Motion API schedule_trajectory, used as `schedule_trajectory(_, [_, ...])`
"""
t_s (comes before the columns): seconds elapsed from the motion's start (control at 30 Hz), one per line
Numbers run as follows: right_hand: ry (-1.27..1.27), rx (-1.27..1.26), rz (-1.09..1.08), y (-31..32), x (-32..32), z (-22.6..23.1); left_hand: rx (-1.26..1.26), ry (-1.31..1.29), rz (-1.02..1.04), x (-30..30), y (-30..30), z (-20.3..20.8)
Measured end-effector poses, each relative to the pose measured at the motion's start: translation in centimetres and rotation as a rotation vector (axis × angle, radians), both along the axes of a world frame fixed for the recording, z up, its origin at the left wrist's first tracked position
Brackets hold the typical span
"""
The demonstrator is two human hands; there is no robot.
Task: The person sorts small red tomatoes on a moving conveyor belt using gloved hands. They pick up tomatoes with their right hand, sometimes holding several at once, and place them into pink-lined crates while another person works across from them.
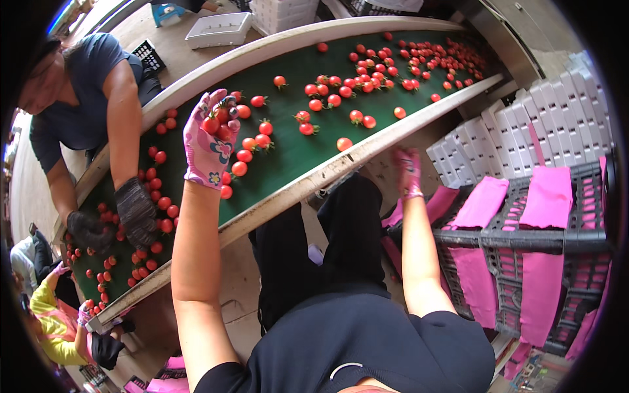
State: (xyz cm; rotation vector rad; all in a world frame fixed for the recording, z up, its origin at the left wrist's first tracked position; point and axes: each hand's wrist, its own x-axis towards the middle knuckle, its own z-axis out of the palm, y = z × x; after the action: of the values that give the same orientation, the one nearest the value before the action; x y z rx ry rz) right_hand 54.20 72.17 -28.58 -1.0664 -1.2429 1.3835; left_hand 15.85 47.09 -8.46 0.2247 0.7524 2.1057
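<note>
My left hand (208,147), in a pink flowered glove, is raised over the green conveyor belt (288,167). Its fingers curl round several small red tomatoes (210,125). More loose tomatoes (239,168), some with green stems, lie on the belt just beside that hand. My right hand (410,171), also in a pink glove, hangs beyond the belt's near rail, by a black crate (570,242) with pink liners. Its fingers look stretched out and apart, with nothing visible in them; they show only small.
A dense spread of tomatoes (445,59) covers the belt's far right. White plastic trays (524,131) stand stacked at right. Opposite, a co-worker's dark-gloved hand (136,213) reaches among tomatoes; another person in yellow (56,327) works at the belt's left end. A white rail (327,173) edges the belt.
</note>
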Motion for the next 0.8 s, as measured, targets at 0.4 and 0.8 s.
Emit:
schedule_trajectory(0.4, [-0.329,0.820,0.303,-8.4,-11.0,19.8,0.034,0.040,-0.084,-1.4,-0.7,-0.9])
schedule_trajectory(0.8, [-0.568,1.038,0.641,-12.4,-26.9,17.4,-0.160,0.033,0.069,0.5,-0.2,1.3])
